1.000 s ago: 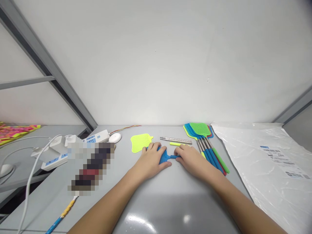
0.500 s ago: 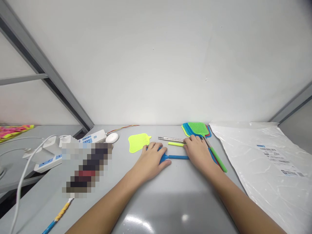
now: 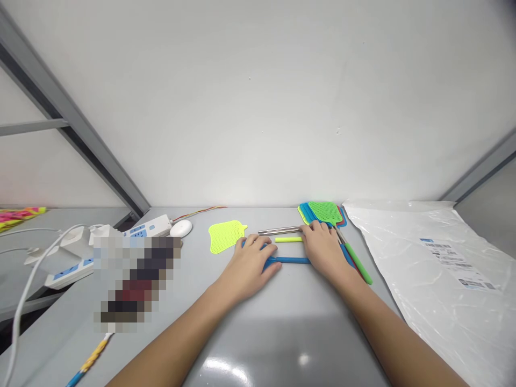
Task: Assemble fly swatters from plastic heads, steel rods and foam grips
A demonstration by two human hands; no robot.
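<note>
A blue fly swatter (image 3: 292,260) lies crosswise on the table between my hands. My left hand (image 3: 250,263) is closed over its head, and the palm and fingers hide most of the mesh. At the other end my right hand (image 3: 322,247) curls down over the blue handle; its grip underneath is hidden. By the right fingertips lie thin metal rods (image 3: 278,231) and a yellow-green handle tube (image 3: 288,239), both running partly under the hand. A loose yellow-green swatter head (image 3: 226,236) rests just beyond my left hand.
Stacked swatters, a green one (image 3: 324,211) on top, lie at the back right; a green handle (image 3: 358,262) points forward. White plastic packaging (image 3: 451,269) covers the right side. Power strips (image 3: 68,273), a white round device (image 3: 181,228) and a cable (image 3: 94,355) are at left.
The view has shifted slightly, so everything sits a little further left. Both hands stay in nearly the same place on the blue fly swatter.
</note>
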